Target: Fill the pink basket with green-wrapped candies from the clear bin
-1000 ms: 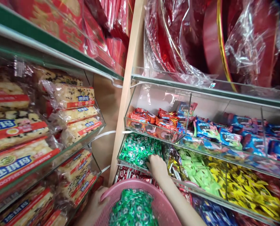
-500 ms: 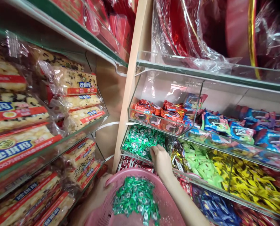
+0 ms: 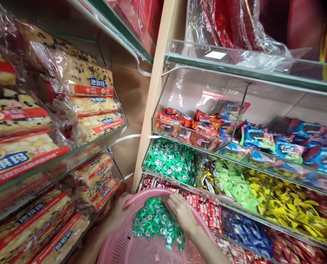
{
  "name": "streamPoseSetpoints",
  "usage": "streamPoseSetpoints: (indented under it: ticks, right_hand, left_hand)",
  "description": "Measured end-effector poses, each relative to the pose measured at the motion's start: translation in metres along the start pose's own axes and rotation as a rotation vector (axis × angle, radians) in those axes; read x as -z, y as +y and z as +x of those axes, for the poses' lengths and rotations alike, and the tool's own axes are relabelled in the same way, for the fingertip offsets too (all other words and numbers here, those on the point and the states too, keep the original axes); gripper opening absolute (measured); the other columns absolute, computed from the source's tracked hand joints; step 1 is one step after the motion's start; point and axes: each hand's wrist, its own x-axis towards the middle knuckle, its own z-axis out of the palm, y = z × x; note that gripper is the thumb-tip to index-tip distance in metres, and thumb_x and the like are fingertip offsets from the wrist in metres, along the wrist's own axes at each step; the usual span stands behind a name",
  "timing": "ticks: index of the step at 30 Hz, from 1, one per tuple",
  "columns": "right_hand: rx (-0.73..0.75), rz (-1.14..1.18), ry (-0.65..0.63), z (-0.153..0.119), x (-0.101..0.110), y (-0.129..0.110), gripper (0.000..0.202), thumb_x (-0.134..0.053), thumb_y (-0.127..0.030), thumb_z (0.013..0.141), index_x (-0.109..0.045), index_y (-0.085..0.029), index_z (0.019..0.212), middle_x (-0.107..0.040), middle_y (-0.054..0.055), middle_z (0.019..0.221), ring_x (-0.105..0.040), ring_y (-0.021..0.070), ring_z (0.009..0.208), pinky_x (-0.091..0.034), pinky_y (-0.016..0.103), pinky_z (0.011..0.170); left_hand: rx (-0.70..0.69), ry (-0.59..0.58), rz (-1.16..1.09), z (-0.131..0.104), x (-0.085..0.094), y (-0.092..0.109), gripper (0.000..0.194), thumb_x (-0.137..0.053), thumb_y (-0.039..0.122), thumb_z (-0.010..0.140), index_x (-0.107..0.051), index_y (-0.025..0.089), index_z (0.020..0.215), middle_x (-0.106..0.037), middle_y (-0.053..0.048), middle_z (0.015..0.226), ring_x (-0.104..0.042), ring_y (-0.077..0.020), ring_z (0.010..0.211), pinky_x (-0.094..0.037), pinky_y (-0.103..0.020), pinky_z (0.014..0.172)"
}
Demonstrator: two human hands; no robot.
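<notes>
A pink plastic basket [image 3: 137,253] with perforated walls is in front of me, tilted, with a heap of green-wrapped candies [image 3: 152,220] in it. My left hand [image 3: 122,207] is closed round its left rim. Over the right side of the heap, inside the basket, is my right hand [image 3: 179,211], palm down with fingers curled together. Its fingertips point at the candies, and what lies under them is hidden. Beyond the basket, a clear shelf bin holds more green candies [image 3: 170,161] of the same look.
Glass-fronted shelves carry light green candies [image 3: 231,183], yellow candies [image 3: 286,198], blue candies [image 3: 245,231] and red packets [image 3: 211,216]. Stacked packaged snack bars [image 3: 89,79] fill the left shelves. A wooden upright [image 3: 149,110] divides the two sides. Above the candies are red-packed snacks [image 3: 196,123].
My right hand has moved down from the bin of green candies into the basket. My left hand still grips the rim. The view has shifted slightly.
</notes>
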Motion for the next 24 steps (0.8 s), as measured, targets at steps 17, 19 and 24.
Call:
streamPoseSetpoints:
  ticks: [17, 19, 24]
  right_hand:
    - [-0.061, -0.141, -0.096, 0.005, -0.008, 0.006, 0.022, -0.041, -0.023, 0.092, -0.058, -0.018, 0.079, -0.056, 0.003, 0.078, -0.052, 0.0169, 0.075, -0.036, 0.030, 0.069]
    - [-0.052, -0.132, -0.068, 0.007, -0.001, 0.001, 0.024, -0.039, -0.023, 0.093, -0.059, -0.017, 0.081, -0.055, 0.003, 0.077, -0.051, 0.0166, 0.074, -0.036, 0.030, 0.070]
    - [-0.002, -0.039, 0.039, 0.031, 0.039, -0.014, 0.024, -0.038, -0.025, 0.093, -0.061, -0.018, 0.090, -0.054, 0.003, 0.075, -0.050, 0.0152, 0.073, -0.036, 0.028, 0.069]
  left_hand:
    - [0.007, 0.018, -0.053, -0.001, 0.001, 0.001, 0.026, -0.052, 0.030, 0.074, -0.071, 0.014, 0.085, -0.066, -0.004, 0.077, -0.059, -0.0222, 0.078, -0.045, -0.032, 0.075]
    - [0.018, 0.019, -0.056, -0.001, 0.001, 0.002, 0.026, -0.052, 0.028, 0.073, -0.070, 0.014, 0.085, -0.066, -0.004, 0.079, -0.060, -0.0222, 0.079, -0.045, -0.032, 0.075]
    - [0.043, 0.007, -0.051, -0.002, 0.001, 0.005, 0.025, -0.054, 0.026, 0.071, -0.070, 0.014, 0.086, -0.067, -0.006, 0.081, -0.060, -0.0231, 0.081, -0.045, -0.032, 0.076]
